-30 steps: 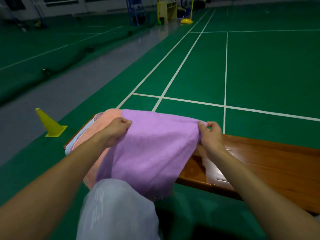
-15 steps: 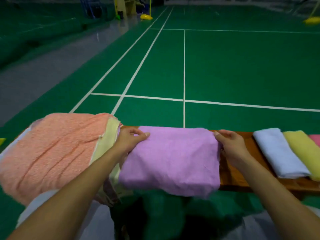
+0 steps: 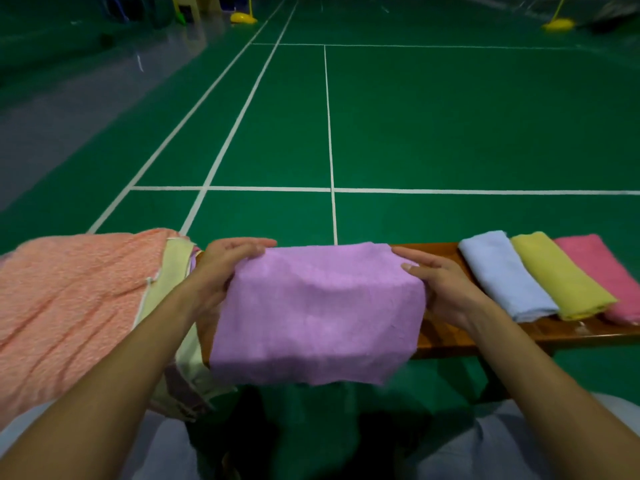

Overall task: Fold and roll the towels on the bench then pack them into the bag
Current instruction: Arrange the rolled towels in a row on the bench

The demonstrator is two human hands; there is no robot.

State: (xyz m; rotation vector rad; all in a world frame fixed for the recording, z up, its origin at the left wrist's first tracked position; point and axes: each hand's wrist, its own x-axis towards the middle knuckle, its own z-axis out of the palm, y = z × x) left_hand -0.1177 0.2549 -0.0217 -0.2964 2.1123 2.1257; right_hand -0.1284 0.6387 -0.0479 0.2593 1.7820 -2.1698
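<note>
The purple towel (image 3: pixel 317 313) lies over the middle of the bench (image 3: pixel 450 336), its far edge at the bench's far edge and its near part hanging past the near edge. The left hand (image 3: pixel 221 271) holds the towel's far left corner: the fingers reach straight along the far edge on top, and the thumb seems to be tucked under the cloth, though that grip is partly hidden. The right hand (image 3: pixel 441 285) holds the towel's right side, fingers stretched along the far right corner and the thumb lying on the cloth at the right edge; how tightly it pinches cannot be told.

At the left end of the bench sits a pile of unfolded towels, an orange towel (image 3: pixel 69 306) on top with a pale yellow towel (image 3: pixel 173 271) showing under its right side, just beside the left hand. Toward the right end lie three rolled towels side by side, touching: a blue roll (image 3: pixel 502 275) nearest the right hand, then a yellow roll (image 3: pixel 557 275), then a pink roll (image 3: pixel 602 271).
</note>
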